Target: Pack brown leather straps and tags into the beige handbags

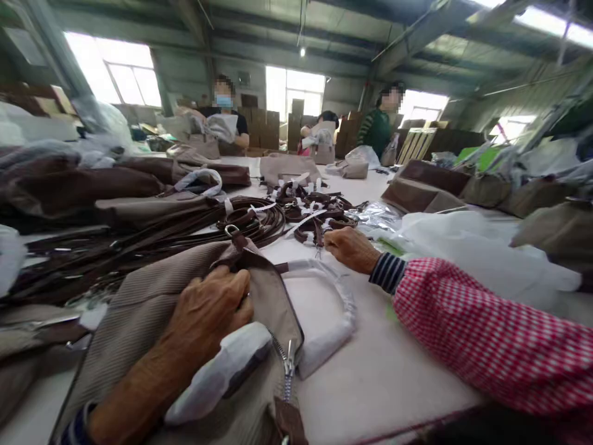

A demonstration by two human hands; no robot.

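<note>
A taupe ribbed handbag (139, 309) lies in front of me, its zip (288, 364) open and its handle (324, 309) wrapped in white paper. My left hand (208, 309) rests on the bag at the mouth, fingers curled over the edge of the opening. My right hand (349, 247), on a red checked sleeve, reaches out to a heap of short brown straps (310, 213) with white tags; its fingers are closed at the heap's near edge, and what they hold is hidden.
Long brown straps (185, 232) lie in a bundle to the left, beside stacked brown bags (92, 179). White plastic bags (445, 238) lie at the right. More bags (287, 167) stand further along the table. Three people (225, 111) work at the far end, by cardboard boxes.
</note>
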